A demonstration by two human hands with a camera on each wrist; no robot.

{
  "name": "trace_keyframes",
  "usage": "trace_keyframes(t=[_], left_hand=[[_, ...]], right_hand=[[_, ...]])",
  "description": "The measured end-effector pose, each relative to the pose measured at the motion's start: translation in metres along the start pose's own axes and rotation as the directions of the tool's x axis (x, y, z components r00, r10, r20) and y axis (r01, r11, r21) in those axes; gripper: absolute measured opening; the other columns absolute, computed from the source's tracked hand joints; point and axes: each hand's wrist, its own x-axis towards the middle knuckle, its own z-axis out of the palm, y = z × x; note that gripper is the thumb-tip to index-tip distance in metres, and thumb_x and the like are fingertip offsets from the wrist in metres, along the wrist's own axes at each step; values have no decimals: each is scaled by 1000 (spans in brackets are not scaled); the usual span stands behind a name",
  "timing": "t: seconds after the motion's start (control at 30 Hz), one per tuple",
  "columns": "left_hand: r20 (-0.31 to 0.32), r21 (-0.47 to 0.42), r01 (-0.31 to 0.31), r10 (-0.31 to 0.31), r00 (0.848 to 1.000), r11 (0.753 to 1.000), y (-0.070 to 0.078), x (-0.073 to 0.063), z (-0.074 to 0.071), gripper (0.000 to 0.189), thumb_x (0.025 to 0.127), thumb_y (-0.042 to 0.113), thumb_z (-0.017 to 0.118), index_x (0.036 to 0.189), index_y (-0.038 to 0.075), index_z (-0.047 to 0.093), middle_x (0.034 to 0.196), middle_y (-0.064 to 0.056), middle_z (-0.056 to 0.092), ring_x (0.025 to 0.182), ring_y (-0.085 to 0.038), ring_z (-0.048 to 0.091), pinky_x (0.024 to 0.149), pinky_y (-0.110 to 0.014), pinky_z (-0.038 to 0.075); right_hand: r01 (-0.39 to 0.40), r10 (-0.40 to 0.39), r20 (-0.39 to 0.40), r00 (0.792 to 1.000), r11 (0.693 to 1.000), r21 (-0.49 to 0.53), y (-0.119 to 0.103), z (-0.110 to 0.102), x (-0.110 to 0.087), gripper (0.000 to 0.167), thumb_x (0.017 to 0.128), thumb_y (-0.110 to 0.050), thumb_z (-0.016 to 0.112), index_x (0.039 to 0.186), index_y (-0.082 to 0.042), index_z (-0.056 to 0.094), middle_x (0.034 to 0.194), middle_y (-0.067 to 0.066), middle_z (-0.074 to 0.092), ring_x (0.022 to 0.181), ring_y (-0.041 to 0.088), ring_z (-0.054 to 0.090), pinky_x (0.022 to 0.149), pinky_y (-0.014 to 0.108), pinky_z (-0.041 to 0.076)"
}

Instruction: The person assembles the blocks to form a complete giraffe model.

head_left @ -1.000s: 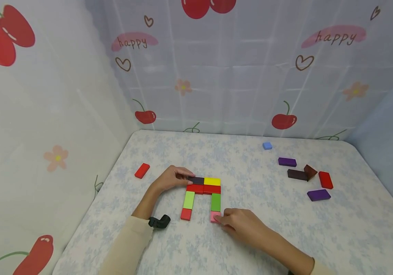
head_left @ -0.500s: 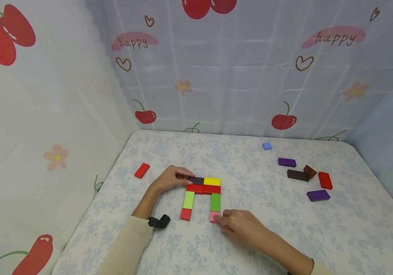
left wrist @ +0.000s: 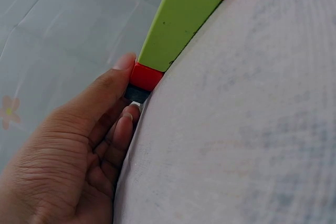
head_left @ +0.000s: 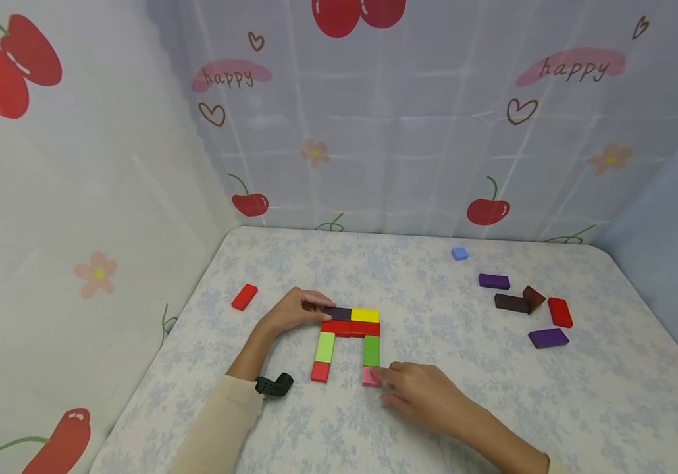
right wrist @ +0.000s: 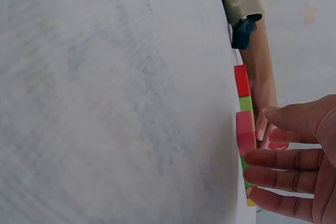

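Flat coloured blocks form an arch shape on the table. My left hand (head_left: 296, 311) pinches the black block (head_left: 339, 314) at the arch's far left corner, thumb toward the red block (left wrist: 147, 76) in the left wrist view. Beside the black one lies a yellow block (head_left: 365, 315), with two red blocks (head_left: 365, 328) in the row below. The left leg is a light green block (head_left: 325, 347) and a red block (head_left: 320, 372); the right leg is a green block (head_left: 371, 351) and a pink block (head_left: 370, 377). My right hand (head_left: 424, 395), fingers extended, has its index fingertip at the pink block.
A red block (head_left: 245, 297) lies alone at left. On the right are two purple blocks (head_left: 494, 281), a dark block (head_left: 511, 303), a brown triangular block (head_left: 533, 299) and a red block (head_left: 561, 312). A small blue block (head_left: 460, 254) sits near the back edge.
My right index fingertip has shifted slightly away from me on the pink block, toward the green one. My left hand keeps its place, and the arch looks the same.
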Motion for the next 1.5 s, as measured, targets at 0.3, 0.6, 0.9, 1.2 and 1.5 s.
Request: trace_keyframes(t=[0.3, 0.6, 0.9, 1.2, 1.5], left_hand=[[3, -14, -9, 9, 1000, 1000, -2, -1, 1, 29, 85, 12, 84, 114, 14, 80, 111, -2, 74, 81, -18, 61, 72, -26, 52], [4, -15, -13, 13, 1000, 1000, -2, -2, 2, 30, 85, 13, 84, 115, 15, 80, 110, -2, 74, 81, -18, 61, 71, -26, 52], [-6, 0, -9, 9, 1000, 1000, 0, -2, 2, 30, 85, 12, 83, 115, 14, 80, 111, -3, 74, 82, -18, 61, 70, -26, 51], [-1, -5, -14, 14, 1000, 1000, 0, -2, 1, 30, 86, 10, 83, 115, 12, 79, 110, -3, 74, 81, -16, 60, 69, -25, 50], [1, 0, -22, 22, 1000, 1000, -2, -1, 1, 29, 86, 13, 83, 115, 15, 80, 110, -2, 73, 82, -18, 60, 69, -26, 50]], right_hand=[[-143, 135, -191, 972, 989, -32, 18, -31, -29, 43, 90, -23, 79, 131, -15, 70, 113, 2, 73, 95, 17, 71, 76, 36, 59], [-251, 199, -438, 877, 966, -65, 67, -50, -69, 45, 83, -17, 85, 125, -11, 72, 114, 9, 73, 88, 26, 72, 68, 40, 59], [-430, 360, -428, 829, 899, -77, 115, -57, -101, 46, 82, -15, 84, 124, -2, 70, 120, 23, 68, 80, 33, 68, 50, 32, 50], [-534, 460, -450, 765, 844, -44, 149, -62, -130, 44, 81, -16, 85, 119, 1, 70, 119, 32, 64, 92, 51, 65, 48, 41, 51], [-677, 650, -267, 712, 735, -16, 170, -74, -142, 58, 84, -29, 83, 123, 9, 64, 120, 42, 57, 100, 59, 59, 58, 56, 54]])
